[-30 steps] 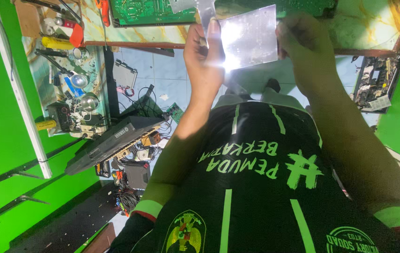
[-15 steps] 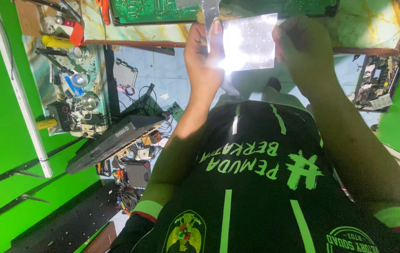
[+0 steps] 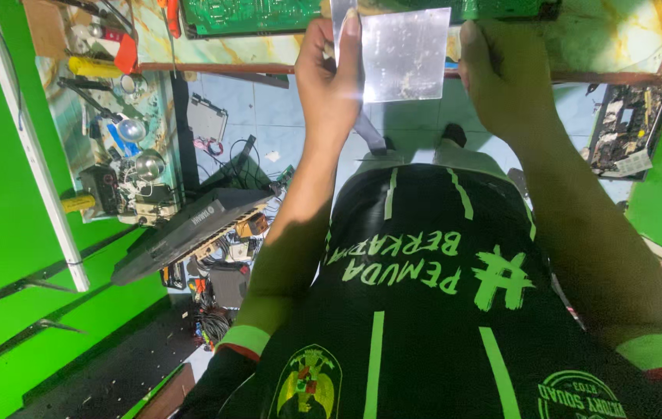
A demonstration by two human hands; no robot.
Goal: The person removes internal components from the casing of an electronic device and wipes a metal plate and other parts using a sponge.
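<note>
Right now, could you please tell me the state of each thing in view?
Left hand: gripping the metal sheet's left edge.
Right hand: holding the sheet's right edge.
Metal sheet: held up flat, shiny.
Green circuit board: lying bare on the bench.
Black device: tilted among cables.

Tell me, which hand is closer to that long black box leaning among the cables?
Left. The left hand grips the shiny sheet on the side toward the long black box. The right hand holds the sheet's far edge.
</note>
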